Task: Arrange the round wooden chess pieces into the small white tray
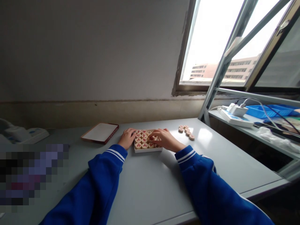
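Under a bright window (211, 43), a grey desk (150, 184) is carrying a white tray (148, 150) of xiangqi pieces (142, 141). The left hand (127, 139) is lying loosely open at its edge; the right hand (165, 139) is curving over the pieces, any grip unclear.

Ahead of you stands a grey painted wall (93, 53) with a darker band along its lower part; to your right, an open metal-framed window (211, 40) shows bright sky and a tan multi-storey building (225, 70); you are at a grey table (211, 162), with a flat brown-framed board (100, 132) lying on its far left; a white machine (25, 135) sits further left, beside a pixelated patch (28, 175); on a metal shelf (262, 132) to your right lie a white power strip (234, 118), a blue plastic tray (269, 110), dark cables (274, 114) and a crumpled clear plastic bag (274, 138).
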The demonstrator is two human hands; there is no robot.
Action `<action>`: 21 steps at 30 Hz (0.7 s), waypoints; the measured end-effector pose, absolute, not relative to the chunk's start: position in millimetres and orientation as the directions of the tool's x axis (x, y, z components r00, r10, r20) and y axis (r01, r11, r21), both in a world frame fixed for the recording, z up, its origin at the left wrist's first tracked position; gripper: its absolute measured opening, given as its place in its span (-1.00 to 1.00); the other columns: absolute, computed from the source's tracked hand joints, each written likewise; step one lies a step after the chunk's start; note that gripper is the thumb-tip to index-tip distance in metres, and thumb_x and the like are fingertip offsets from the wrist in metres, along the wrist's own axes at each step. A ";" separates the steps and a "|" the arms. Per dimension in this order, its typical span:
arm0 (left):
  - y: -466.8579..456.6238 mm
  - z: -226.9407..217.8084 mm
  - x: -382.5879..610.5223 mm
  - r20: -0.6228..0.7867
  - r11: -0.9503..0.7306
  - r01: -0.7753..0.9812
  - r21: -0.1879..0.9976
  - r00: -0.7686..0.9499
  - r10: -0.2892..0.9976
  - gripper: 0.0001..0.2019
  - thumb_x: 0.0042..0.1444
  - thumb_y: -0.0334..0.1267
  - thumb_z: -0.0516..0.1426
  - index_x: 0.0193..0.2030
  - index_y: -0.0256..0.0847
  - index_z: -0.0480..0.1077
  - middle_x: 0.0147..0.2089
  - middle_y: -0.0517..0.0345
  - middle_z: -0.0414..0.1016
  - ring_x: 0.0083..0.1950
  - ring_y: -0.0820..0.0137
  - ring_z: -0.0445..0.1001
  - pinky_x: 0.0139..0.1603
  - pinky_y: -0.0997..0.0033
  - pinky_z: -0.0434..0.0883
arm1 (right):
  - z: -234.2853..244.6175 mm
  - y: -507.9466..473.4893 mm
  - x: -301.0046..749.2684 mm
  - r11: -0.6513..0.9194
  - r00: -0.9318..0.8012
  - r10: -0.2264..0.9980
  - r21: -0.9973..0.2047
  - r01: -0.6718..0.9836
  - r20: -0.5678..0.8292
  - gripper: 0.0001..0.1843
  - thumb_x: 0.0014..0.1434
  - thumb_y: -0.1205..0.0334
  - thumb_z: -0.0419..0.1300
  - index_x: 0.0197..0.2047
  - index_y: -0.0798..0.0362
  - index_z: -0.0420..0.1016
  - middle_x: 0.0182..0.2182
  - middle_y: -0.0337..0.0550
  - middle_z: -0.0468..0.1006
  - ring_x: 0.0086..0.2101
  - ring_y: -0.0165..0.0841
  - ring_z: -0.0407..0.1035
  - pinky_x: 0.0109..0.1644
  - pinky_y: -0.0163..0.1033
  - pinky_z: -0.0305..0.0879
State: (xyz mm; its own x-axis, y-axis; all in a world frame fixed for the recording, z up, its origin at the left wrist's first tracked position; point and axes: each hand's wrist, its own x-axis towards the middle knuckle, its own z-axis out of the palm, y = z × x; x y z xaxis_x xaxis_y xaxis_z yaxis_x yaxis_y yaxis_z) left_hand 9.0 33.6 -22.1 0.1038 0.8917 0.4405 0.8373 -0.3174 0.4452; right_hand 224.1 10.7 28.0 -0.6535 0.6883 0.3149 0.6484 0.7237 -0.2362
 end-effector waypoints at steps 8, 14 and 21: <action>33.9 -22.0 9.1 0.428 -0.311 0.834 0.455 0.102 0.898 -0.74 0.08 -0.32 -0.07 -0.20 -0.24 0.39 -0.12 0.05 0.43 -0.04 0.32 0.34 0.07 0.27 0.25 | 39.2 25.5 275.0 0.487 -0.429 0.830 -0.085 0.869 0.357 -0.84 0.09 0.17 0.08 -0.32 0.01 0.44 -0.30 -0.12 0.45 -0.22 -0.27 0.27 -0.19 -0.16 0.03; 33.3 -20.5 9.8 0.416 -0.301 0.832 0.467 0.093 0.904 -0.74 0.08 -0.31 -0.06 -0.19 -0.28 0.39 -0.12 0.02 0.43 -0.03 0.30 0.34 0.07 0.27 0.25 | 39.4 32.7 300.0 0.223 -0.207 0.923 -0.014 0.975 0.323 -0.70 0.01 0.36 0.12 -0.13 0.05 0.40 -0.15 0.00 0.38 -0.11 -0.14 0.20 -0.13 -0.03 0.06; 30.3 -17.1 10.3 0.411 -0.302 0.832 0.465 0.099 0.906 -0.74 0.07 -0.34 -0.07 -0.19 -0.27 0.39 -0.11 0.02 0.43 -0.04 0.31 0.35 0.06 0.28 0.25 | 42.9 6.4 238.8 0.736 -0.731 0.644 -0.445 0.511 0.226 -0.74 0.05 0.21 0.15 -0.13 -0.02 0.43 -0.21 -0.19 0.46 -0.26 -0.40 0.34 -0.20 -0.31 0.23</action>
State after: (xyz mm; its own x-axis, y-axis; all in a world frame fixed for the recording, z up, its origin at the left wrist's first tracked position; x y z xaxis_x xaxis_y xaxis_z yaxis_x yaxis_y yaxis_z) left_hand 10.3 30.3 -17.1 0.0992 0.9064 0.4106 0.8323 -0.3017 0.4651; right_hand 238.8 6.4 42.9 -0.7311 0.6439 0.2257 0.5107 0.7358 -0.4447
